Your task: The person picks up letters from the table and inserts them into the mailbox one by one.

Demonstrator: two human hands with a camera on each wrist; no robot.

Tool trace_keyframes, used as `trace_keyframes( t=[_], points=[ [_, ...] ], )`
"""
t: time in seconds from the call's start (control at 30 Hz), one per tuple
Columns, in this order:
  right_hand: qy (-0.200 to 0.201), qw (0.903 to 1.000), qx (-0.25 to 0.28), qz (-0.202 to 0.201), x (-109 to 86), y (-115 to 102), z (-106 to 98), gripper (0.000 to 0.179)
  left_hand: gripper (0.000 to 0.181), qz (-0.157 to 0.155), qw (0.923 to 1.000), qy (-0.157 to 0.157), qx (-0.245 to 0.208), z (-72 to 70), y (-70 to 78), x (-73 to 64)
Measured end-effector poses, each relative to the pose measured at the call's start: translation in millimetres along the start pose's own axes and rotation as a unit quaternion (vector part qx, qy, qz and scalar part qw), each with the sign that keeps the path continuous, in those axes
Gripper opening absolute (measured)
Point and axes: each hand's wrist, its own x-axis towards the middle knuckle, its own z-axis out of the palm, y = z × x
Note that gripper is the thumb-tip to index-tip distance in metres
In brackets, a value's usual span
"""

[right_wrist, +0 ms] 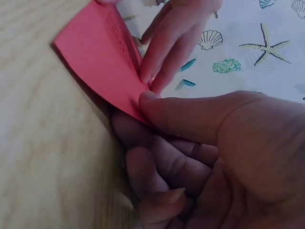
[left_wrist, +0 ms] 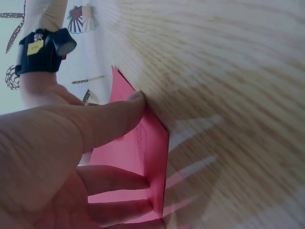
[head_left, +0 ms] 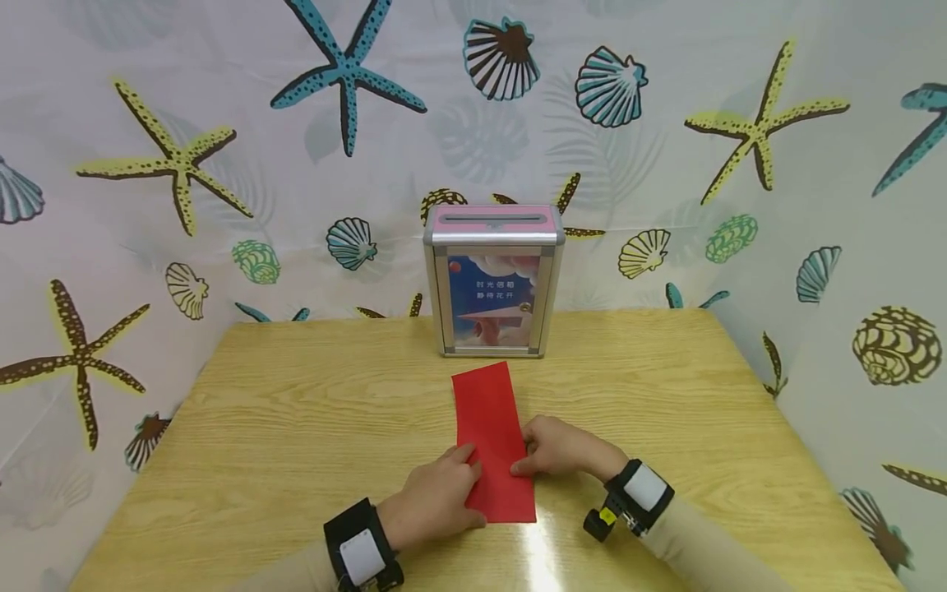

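A red paper envelope (head_left: 491, 411) lies lengthwise on the table, with faint printing on its face in the left wrist view. My left hand (head_left: 436, 497) holds its near left part, the thumb by the near edge and the fingers on the left side. From the right, my right hand (head_left: 556, 448) pinches the long edge. In the right wrist view its thumb (right_wrist: 167, 107) presses the upper face while curled fingers stay underneath. That edge is raised slightly off the wood. The envelope's underside is hidden.
Behind the envelope stands an upright silver-framed letter box (head_left: 491, 284) with a slotted pink top and a picture front. It is close to the patterned curtain (head_left: 399, 189) at the back of the wooden table (head_left: 318, 403). Each wrist wears a black strap (head_left: 647, 497).
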Motion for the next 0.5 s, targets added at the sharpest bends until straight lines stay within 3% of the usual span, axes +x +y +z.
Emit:
trace_keyframes(
  t=[0.2, 0.37, 0.5],
  points=[
    [0.02, 0.9998, 0.002, -0.006, -9.3, -2.9, 5.8, 0.015, 0.067, 0.001, 1.0, 0.001, 0.003, 0.2, -0.9, -0.2],
    [0.061, 0.9978, -0.009, -0.024, -11.4, -1.2, 5.7, 0.021, 0.081, -0.05, 0.9986, -0.005, -0.017, -6.3, -5.4, -1.4],
    [0.097, 0.9943, -0.006, -0.042, -11.5, -2.8, 1.0, 0.019, 0.088, -0.084, 0.9926, 0.007, -0.088, -18.5, -16.3, 1.6]
  ],
)
